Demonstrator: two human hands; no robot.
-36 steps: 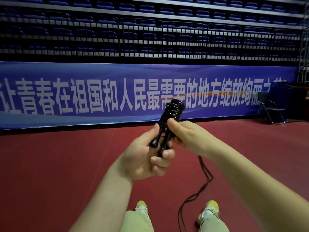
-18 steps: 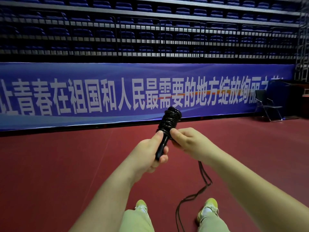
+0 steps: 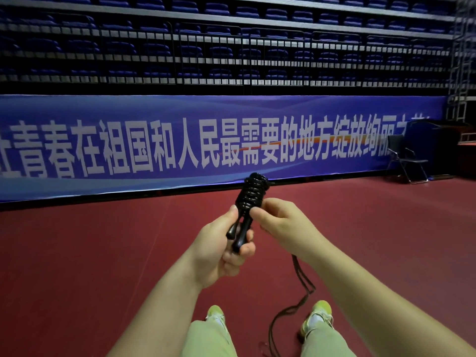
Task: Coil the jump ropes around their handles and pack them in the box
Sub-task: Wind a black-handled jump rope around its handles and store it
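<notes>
My left hand (image 3: 219, 251) grips the lower ends of two black jump rope handles (image 3: 240, 231) held side by side and tilted up to the right. Black rope coils (image 3: 253, 193) wrap their upper half in several turns. My right hand (image 3: 283, 225) sits right of the coils and pinches the rope beside them. The loose rope (image 3: 304, 282) hangs from under my right wrist to the red floor between my feet. No box is in view.
Red sports floor (image 3: 90, 253) stretches all around. A blue banner (image 3: 180, 140) with white characters lines the far wall below dark stands. A black folding chair (image 3: 405, 158) stands at the far right. My yellow-green shoes (image 3: 319, 315) are at the bottom.
The handle bundle has turned in my left hand, so both handle ends show again. My right hand has stayed close to the coils while the loose rope below shifted slightly.
</notes>
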